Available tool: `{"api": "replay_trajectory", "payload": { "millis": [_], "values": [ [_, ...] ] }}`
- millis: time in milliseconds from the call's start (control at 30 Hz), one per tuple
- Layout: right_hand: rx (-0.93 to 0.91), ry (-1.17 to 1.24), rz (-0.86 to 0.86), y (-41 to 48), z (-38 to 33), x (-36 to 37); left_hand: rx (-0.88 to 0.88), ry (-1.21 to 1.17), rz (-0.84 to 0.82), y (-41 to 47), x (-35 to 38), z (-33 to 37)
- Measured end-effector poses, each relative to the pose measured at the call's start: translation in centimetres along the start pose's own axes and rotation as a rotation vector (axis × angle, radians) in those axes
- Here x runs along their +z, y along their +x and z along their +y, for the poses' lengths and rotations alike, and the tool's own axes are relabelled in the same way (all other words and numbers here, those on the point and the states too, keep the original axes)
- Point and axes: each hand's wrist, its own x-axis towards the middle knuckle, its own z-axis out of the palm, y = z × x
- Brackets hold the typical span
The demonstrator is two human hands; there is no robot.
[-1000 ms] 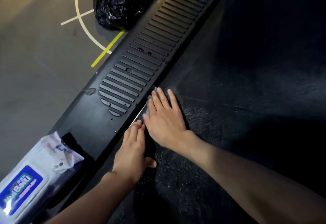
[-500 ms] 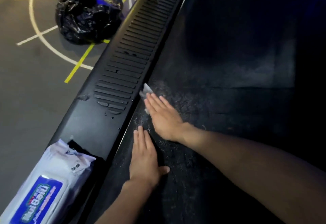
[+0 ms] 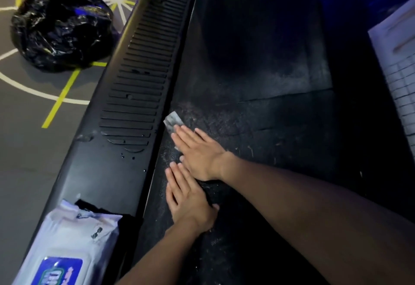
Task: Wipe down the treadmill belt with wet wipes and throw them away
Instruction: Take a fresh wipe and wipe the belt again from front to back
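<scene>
The black treadmill belt (image 3: 269, 116) fills the middle, dusty and flecked with debris. My right hand (image 3: 197, 152) lies flat on it with straight fingers, pressing a grey, dirty wet wipe (image 3: 172, 121) whose corner sticks out past the fingertips beside the side rail. My left hand (image 3: 188, 201) rests flat on the belt just below the right hand, fingers straight, holding nothing. A white and blue pack of wet wipes (image 3: 69, 244) lies on the side rail at the lower left. A crumpled black trash bag (image 3: 60, 28) sits on the floor at the upper left.
The ribbed black side rail (image 3: 139, 87) runs diagonally along the belt's left edge, with water drops near its lower ribs. Grey floor (image 3: 33, 150) with white and yellow lines lies to the left. A white tiled surface (image 3: 402, 78) shows at the right edge.
My right hand slid the wipe up along the belt's left edge, then back a little toward my left hand. My left hand shifted from the rail's edge onto the belt. The view moved forward.
</scene>
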Motion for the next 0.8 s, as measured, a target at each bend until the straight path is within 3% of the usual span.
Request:
{"api": "replay_trajectory", "payload": {
  "millis": [267,400,500,600,700,800],
  "values": [
    [-0.010,0.054,0.313,-0.8,-0.6,2.2,0.001,0.040,0.016,0.4,0.2,0.3],
    [-0.171,0.037,0.369,-1.7,0.9,3.4,-0.011,0.081,0.097,0.8,0.9,0.3],
    [-0.105,0.085,0.478,-0.1,1.2,2.9,-0.003,0.103,0.127,1.1,1.2,0.3],
    [-0.070,0.214,0.512,-0.1,-0.1,3.8,0.031,0.088,0.155,1.1,1.3,0.1],
    [-0.193,0.199,0.484,-1.5,0.7,4.5,0.076,0.068,0.238,1.2,1.6,-0.5],
    [-0.171,0.119,0.490,-0.7,1.3,3.9,0.132,0.014,0.336,0.7,1.6,-0.9]
  ]
}}
